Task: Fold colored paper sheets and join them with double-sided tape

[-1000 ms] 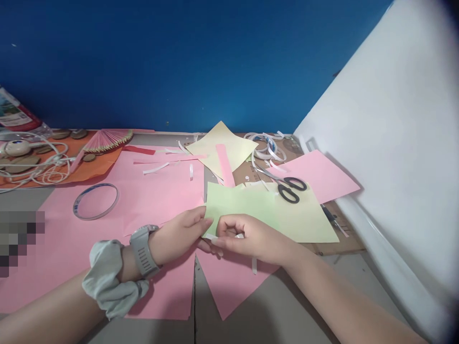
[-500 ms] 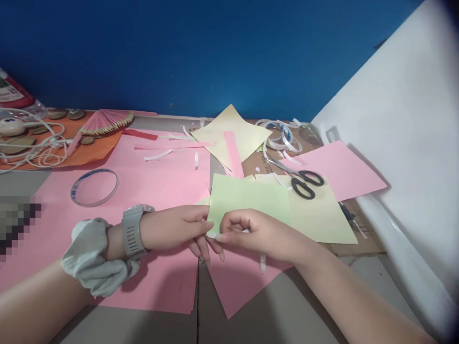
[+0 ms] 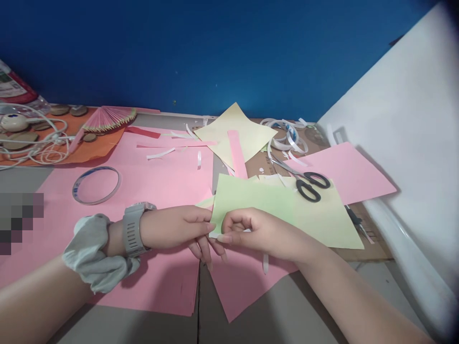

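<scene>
Pinching green sheet (image 3: 258,195) at near-left corner: left hand (image 3: 181,230) | right hand (image 3: 260,232): fingers curled, gripping white strip (image 3: 214,235) along sheet's edge | scissors (image 3: 308,192): lying beyond right hand

bottle (image 3: 17,89): cut off | green paper (image 3: 260,193): lower edge seemingly behind right hand (image 3: 254,230)

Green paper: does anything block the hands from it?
Nothing visible: the left hand holds the green paper by its near-left corner, and the right hand is at the white strip there. Scissors lie farther right.
</scene>
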`<control>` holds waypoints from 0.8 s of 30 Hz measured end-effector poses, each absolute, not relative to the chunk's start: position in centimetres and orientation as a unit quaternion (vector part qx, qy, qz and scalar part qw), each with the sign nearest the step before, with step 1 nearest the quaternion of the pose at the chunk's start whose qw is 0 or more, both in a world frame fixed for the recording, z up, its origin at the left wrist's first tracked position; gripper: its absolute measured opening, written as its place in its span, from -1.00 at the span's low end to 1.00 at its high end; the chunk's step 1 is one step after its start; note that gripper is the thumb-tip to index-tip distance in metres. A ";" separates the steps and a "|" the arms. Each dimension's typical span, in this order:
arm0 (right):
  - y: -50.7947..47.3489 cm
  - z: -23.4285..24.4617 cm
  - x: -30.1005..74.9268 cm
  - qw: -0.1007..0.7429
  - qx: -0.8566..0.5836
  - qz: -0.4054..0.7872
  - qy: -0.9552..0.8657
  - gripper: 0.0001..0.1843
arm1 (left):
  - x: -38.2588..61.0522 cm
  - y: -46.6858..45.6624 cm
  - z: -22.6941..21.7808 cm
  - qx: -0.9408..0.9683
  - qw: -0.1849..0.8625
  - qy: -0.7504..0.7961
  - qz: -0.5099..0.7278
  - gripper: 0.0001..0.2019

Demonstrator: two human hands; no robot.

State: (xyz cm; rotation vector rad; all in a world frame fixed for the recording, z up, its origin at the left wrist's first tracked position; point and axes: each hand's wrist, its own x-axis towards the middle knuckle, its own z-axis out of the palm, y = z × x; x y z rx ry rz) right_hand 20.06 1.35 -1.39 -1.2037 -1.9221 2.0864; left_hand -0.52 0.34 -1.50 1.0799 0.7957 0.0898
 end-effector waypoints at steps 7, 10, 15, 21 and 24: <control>1.4 -1.3 20.0 0.026 -0.392 0.677 -0.623 -0.68 | -0.6 0.4 -1.5 0.504 0.785 0.358 0.041 -0.77; 1.4 -1.3 20.2 0.023 -0.403 0.668 -0.625 -0.67 | -0.7 0.4 -1.7 0.502 0.791 0.346 0.040 -0.74; 1.6 -1.4 20.2 0.025 -0.398 0.682 -0.613 -0.65 | -0.8 0.3 -1.7 0.498 0.790 0.355 0.044 -0.73; 1.7 -1.5 20.3 0.019 -0.391 0.697 -0.601 -0.62 | -0.7 0.3 -1.3 0.500 0.788 0.358 0.040 -0.79; 1.8 -1.3 20.3 0.012 -0.389 0.701 -0.598 -0.64 | -0.5 0.2 -1.2 0.505 0.780 0.366 0.040 -0.80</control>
